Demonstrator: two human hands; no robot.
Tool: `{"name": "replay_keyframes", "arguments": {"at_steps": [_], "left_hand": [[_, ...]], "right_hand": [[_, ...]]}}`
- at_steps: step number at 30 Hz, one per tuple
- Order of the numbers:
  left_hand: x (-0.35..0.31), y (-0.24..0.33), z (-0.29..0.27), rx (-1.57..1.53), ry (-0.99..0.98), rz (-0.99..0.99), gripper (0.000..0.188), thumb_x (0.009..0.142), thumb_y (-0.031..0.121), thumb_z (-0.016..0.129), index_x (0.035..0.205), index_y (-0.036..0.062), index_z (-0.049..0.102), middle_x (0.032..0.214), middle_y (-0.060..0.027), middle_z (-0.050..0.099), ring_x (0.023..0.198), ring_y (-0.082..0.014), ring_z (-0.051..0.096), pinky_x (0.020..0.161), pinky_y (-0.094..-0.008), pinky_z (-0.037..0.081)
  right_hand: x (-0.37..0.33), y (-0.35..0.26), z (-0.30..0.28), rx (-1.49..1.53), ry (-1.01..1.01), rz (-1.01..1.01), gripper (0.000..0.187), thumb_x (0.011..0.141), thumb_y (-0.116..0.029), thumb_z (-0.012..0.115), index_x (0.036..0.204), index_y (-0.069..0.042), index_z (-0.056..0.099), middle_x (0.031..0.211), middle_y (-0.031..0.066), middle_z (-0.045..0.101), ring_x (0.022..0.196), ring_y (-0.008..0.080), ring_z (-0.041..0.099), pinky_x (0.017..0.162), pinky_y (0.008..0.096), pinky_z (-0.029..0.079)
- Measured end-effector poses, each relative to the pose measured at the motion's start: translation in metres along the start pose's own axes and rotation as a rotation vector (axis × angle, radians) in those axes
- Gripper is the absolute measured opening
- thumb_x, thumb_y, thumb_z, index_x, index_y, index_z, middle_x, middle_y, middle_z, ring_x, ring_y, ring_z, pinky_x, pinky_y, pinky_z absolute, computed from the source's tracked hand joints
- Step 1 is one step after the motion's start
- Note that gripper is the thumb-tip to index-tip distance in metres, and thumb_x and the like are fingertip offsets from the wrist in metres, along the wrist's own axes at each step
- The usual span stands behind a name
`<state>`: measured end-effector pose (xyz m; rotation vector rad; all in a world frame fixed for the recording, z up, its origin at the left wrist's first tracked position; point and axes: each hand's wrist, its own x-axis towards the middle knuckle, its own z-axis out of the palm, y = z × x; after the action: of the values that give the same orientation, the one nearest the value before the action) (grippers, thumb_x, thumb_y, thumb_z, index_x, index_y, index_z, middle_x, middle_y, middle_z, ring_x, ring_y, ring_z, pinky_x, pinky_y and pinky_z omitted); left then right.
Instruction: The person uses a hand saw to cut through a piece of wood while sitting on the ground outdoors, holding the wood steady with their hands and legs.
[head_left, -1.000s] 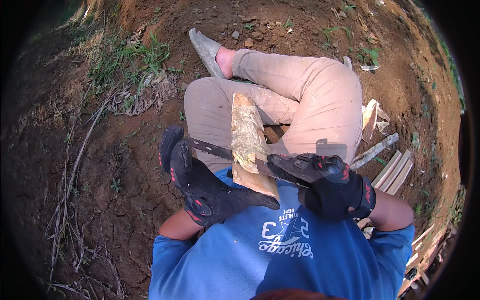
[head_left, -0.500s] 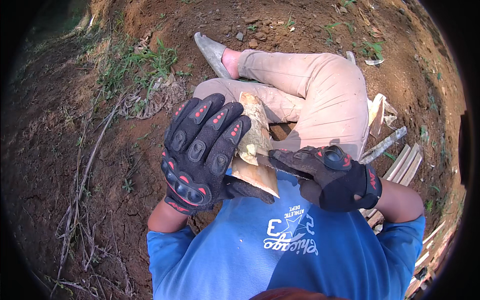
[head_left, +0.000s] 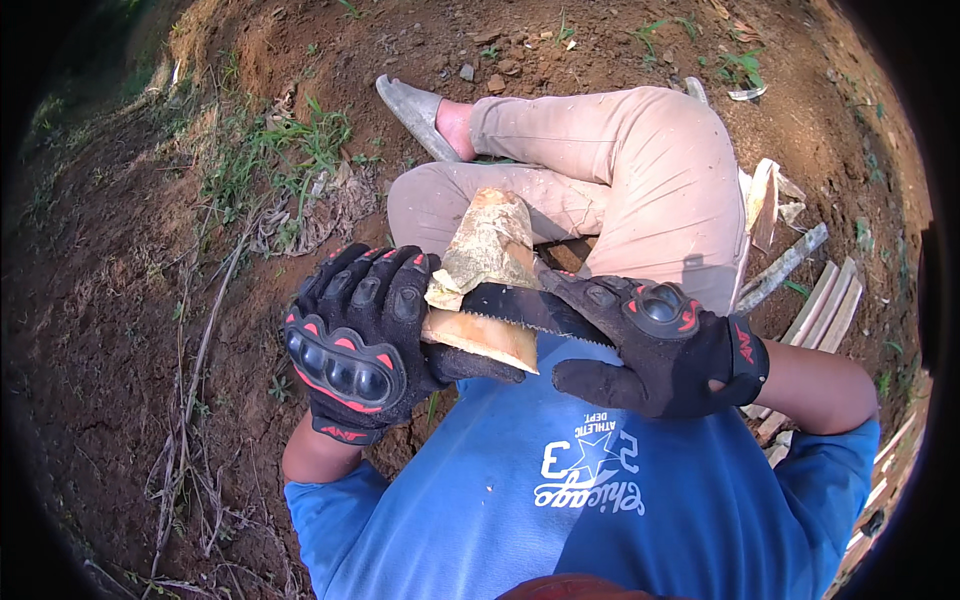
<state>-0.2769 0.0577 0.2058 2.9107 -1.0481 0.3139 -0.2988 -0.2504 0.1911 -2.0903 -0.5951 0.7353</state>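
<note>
far lt: dry stalks (head_left: 203, 345), then grass (head_left: 312, 140) on brown dirt (head_left: 110, 330). left hand (head_left: 360, 345), blk/red glove, clamped on wood's (head_left: 490, 240) lower lt side, thumb along bottom edge. wood = rough-barked chunk, btwn the hands, in front of shirt (head_left: 450, 490). saw blade (head_left: 530, 308) lies across it, teeth twd shirt. right hand (head_left: 665, 345), same glove, clamped on blade's rt part, thumb spread below. far rt: stick (head_left: 785, 268), pale strips (head_left: 825, 305).

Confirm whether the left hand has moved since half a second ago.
Yes: the left hand has shifted leftward, bringing it closer to the small green weed in the head view.
</note>
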Motion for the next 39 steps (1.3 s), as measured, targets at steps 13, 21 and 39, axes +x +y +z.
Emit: {"name": "replay_keyframes", "arguments": {"at_steps": [13,21,39], "left_hand": [[-0.014,-0.038,0.018,-0.056,0.077,-0.149,0.075,0.079,0.072,0.075,0.119,0.0091,0.069,0.119,-0.0131,0.068,0.117,-0.0378,0.065,0.11,-0.0574,0.047],[0.022,-0.034,-0.016,-0.07,0.032,0.024,0.075,0.071,0.069,0.082,0.116,0.0089,0.074,0.123,-0.0126,0.075,0.129,-0.0386,0.065,0.117,-0.0589,0.043],[0.024,-0.023,-0.012,-0.12,-0.052,0.058,0.083,0.066,0.049,0.088,0.137,0.0135,0.065,0.132,-0.0094,0.069,0.123,-0.0324,0.066,0.112,-0.0528,0.048]], "right_hand": [[-0.007,0.012,-0.019,0.201,-0.279,0.102,0.104,0.085,-0.053,0.084,0.164,-0.005,0.035,0.148,0.0244,0.057,0.135,0.0358,0.058,0.114,0.0401,0.044],[-0.01,-0.008,-0.022,0.256,-0.469,0.226,0.106,0.081,-0.052,0.086,0.164,-0.01,0.037,0.14,0.0217,0.065,0.127,0.0344,0.064,0.109,0.0389,0.047],[0.003,-0.006,-0.022,0.29,-0.36,0.189,0.105,0.084,-0.051,0.085,0.166,-0.012,0.033,0.14,0.0256,0.063,0.126,0.0366,0.065,0.107,0.041,0.049]]}}
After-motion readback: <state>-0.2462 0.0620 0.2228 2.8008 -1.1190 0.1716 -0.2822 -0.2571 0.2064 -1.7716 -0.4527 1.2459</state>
